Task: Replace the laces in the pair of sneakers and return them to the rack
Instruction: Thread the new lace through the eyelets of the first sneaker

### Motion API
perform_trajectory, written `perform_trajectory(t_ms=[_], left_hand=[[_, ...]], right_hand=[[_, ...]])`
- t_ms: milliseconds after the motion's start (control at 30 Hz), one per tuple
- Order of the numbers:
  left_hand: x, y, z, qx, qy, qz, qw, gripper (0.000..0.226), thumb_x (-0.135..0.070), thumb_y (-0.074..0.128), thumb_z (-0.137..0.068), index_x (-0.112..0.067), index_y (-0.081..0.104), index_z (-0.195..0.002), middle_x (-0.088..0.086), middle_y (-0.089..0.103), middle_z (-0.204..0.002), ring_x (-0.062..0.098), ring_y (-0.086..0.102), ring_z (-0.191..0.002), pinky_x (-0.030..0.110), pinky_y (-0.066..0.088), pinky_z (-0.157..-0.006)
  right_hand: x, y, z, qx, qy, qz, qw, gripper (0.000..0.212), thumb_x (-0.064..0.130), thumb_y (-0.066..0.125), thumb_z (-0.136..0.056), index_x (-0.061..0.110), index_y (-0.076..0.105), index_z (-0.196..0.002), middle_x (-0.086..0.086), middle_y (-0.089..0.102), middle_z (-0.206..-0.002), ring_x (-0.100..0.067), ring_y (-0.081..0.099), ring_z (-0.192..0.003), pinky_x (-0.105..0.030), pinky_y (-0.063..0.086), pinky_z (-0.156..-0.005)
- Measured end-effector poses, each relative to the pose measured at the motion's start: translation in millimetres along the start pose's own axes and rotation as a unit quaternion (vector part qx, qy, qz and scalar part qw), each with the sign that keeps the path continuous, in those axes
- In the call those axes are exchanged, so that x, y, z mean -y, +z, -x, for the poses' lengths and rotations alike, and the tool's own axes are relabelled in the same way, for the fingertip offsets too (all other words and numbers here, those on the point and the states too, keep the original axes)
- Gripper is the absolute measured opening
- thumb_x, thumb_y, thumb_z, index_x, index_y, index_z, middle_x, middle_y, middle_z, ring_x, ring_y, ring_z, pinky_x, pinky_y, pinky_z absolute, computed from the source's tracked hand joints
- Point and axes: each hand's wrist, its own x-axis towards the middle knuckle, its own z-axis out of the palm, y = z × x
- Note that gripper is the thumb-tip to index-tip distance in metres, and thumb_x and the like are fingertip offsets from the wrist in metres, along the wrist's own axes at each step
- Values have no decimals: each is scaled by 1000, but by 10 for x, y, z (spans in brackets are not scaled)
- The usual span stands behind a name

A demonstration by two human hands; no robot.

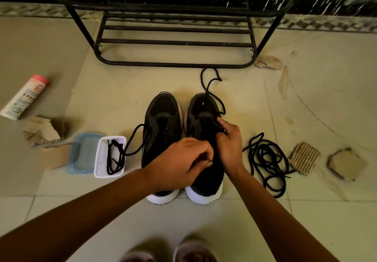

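White tub (pixel 100 165) sits just beside the left sneaker (pixel 163 108). Left hand (pixel 179 161) curls over the right sneaker (pixel 204 106) (grip hidden, cannot tell). Right hand (pixel 229 143) pinches its black lace (pixel 201 79) at the eyelets. Likely mid-threading; next, feed the tip through the following eyelet.

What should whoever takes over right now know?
Right hand: fingers pinch a lace at the eyelets of the right-side sneaker; its end trails toward the rack.
Left hand: fingers curled over the same sneaker; what they hold is hidden.
Left-side sneaker: a second lace runs from it to the white tray. Loose laces lie right of the pair.
Done: neither sneaker fully laced.
Left: finish both, put them on the rack.
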Motion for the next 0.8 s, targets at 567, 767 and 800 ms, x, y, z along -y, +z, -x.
perform_trajectory(t_ms=[567, 767, 800], left_hand=[[-130, -388, -63, 389, -177, 330, 842, 15, -2, 54, -91, -15, 56, -84, -2, 64, -78, 10, 66, -68, 23, 54, -71], [-143, -439, -144, 394, -199, 346, 828, 11, -5, 55, -91, -15, 59, -90, -1, 67, -83, 10, 67, -68, 24, 56, -70], [-115, -416, -195, 320, -201, 302, 876, 8, -11, 58, -90, -19, 61, -91, -4, 67, -85, 8, 67, -68, 25, 56, -71]], right_hand=[[-85, 15, -44, 1, 0, 8, 1000, 69, 36, 34, -63, 29, 57, -128, -3, 60, -115, -22, 61, -100, -46, 54, -88], [-108, 21, -73, 2, 9, -3, 1000, 66, 28, 36, -66, 27, 57, -128, -5, 59, -117, -21, 61, -101, -45, 53, -90], [-121, 23, -83, 3, 6, -6, 1000, 65, 29, 37, -66, 26, 57, -128, -6, 59, -117, -20, 60, -103, -43, 52, -93]])
